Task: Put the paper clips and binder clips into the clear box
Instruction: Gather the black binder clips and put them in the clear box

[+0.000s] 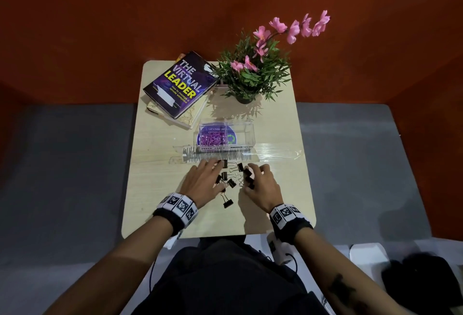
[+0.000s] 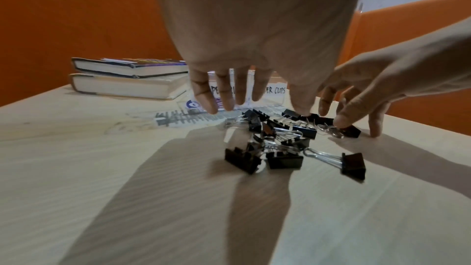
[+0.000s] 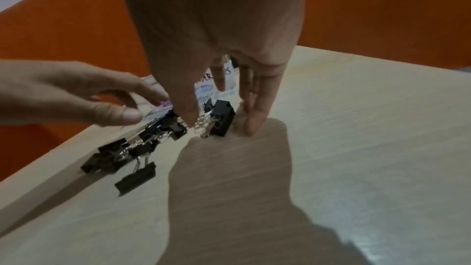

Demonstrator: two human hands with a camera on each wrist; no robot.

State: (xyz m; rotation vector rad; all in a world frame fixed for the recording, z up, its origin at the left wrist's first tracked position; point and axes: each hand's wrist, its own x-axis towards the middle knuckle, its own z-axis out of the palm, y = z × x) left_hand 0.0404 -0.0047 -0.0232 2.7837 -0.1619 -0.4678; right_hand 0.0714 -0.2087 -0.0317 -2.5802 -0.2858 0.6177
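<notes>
Several black binder clips (image 1: 229,179) lie in a loose pile on the pale wooden table (image 1: 160,189), between my two hands. My left hand (image 1: 213,172) hovers at the pile's left with straight, spread fingers (image 2: 211,106) and holds nothing. My right hand (image 1: 253,177) is at the pile's right. Its thumb (image 2: 342,122) rests on a clip and its fingers (image 3: 252,126) touch the table, with two clips (image 3: 223,118) between thumb and fingers. Just behind stands the clear box (image 1: 240,124). Its left half holds purple paper clips (image 1: 213,139); its right half, labelled binder clips (image 2: 276,90), is empty.
Two stacked books (image 1: 179,86) lie at the table's back left and a potted plant with pink flowers (image 1: 250,76) stands at the back right. A clear strip with dark marks (image 1: 200,155) lies in front of the box. One clip (image 1: 228,202) lies apart, nearer me.
</notes>
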